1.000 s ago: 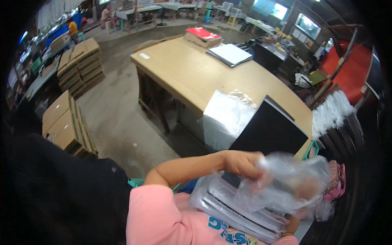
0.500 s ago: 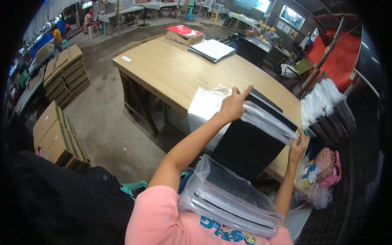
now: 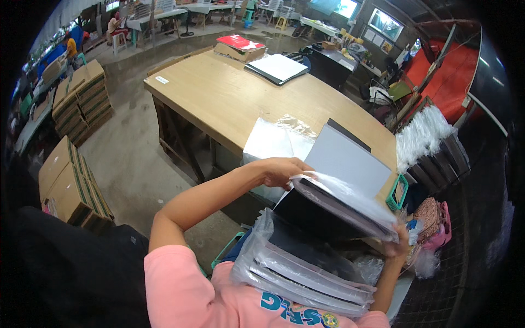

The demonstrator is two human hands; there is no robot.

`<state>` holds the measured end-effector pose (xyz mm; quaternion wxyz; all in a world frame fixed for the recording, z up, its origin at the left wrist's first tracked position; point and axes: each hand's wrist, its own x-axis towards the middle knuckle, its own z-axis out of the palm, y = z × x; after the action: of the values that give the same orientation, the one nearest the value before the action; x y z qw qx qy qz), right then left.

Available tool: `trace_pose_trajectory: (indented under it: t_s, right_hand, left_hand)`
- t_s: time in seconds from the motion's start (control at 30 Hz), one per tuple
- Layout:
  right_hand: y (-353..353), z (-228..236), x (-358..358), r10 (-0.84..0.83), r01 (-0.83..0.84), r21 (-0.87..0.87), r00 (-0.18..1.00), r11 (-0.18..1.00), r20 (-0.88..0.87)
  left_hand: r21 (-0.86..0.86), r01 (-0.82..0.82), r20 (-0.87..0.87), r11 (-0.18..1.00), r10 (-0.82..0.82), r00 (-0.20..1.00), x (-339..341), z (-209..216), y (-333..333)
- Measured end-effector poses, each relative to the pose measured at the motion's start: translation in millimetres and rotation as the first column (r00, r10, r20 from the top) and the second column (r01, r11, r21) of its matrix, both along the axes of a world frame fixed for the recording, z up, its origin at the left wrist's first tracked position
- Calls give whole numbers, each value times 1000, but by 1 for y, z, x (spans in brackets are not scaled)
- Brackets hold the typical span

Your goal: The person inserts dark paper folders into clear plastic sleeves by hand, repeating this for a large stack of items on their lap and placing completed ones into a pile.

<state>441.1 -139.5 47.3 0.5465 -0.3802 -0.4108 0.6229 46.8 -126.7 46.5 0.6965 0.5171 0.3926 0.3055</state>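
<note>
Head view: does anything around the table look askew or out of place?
Mildly: beyond the left hand, the plastic sheets hang over the edge of the table instead of lying flat, and the grey board isn't lined up with the dark board beyond it.

My feed shows a workshop, wooden table (image 3: 219,87), stacked cartons (image 3: 82,101) off its left edge, concrete floor (image 3: 128,136), worktables (image 3: 322,25) past its far edge

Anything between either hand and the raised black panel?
Clear plastic film covers the black panel's upper edge and seems to lie between it and the right hand. The left hand's contact is partly hidden; can't tell there. Nothing else visible intervenes.
</note>
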Motion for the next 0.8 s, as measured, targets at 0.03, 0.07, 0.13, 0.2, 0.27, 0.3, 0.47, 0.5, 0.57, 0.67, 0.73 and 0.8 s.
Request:
trace_pose_trajectory:
  t_s: [0.03,0.07,0.13,0.2,0.27,0.3,0.47,0.5,0.57,0.67,0.73,0.8]
  right_hand:
    - [-10,-6,1,-16,11,-86,999,996,-50]
    - [-18,-15,-4,-33,22,-98,993,995,-111]
    - [-25,-43,-1,50,-63,-102,990,993,-129]
    - [-16,-73,9,261,-249,-151,963,957,62]
    - [-18,-97,1,285,-257,-161,942,953,180]
    - [-19,-114,1,242,-212,-169,952,962,185]
    - [-14,-182,9,123,-302,295,858,907,498]
    - [-6,-201,11,11,-381,551,830,743,558]
    - [-2,-206,11,124,-312,218,788,925,604]
    - [-2,-211,15,164,-251,46,752,967,639]
    - [-1,-211,14,177,-246,12,730,969,660]
    - [0,-210,16,189,-243,-15,709,970,680]
  left_hand:
    - [-64,-31,13,997,32,999,-2,0,-8]
    - [-77,53,35,996,-50,998,-9,-14,-5]
    - [-165,116,208,979,-80,975,-26,-57,1]
    - [-287,-18,239,958,90,967,-22,-118,6]
    - [-382,67,323,922,65,944,-24,-139,2]
    - [-399,40,293,916,86,952,-18,-156,3]
    - [-612,-27,277,791,245,929,2,-270,8]
    - [-598,32,349,801,224,910,-8,-297,7]
    - [-638,-94,203,764,285,937,-3,-306,-1]
    - [-608,-276,-21,745,332,943,-4,-305,-9]
    - [-387,-522,-256,760,456,853,-15,-293,-7]
    - [445,-835,-393,325,908,145,-25,-266,8]
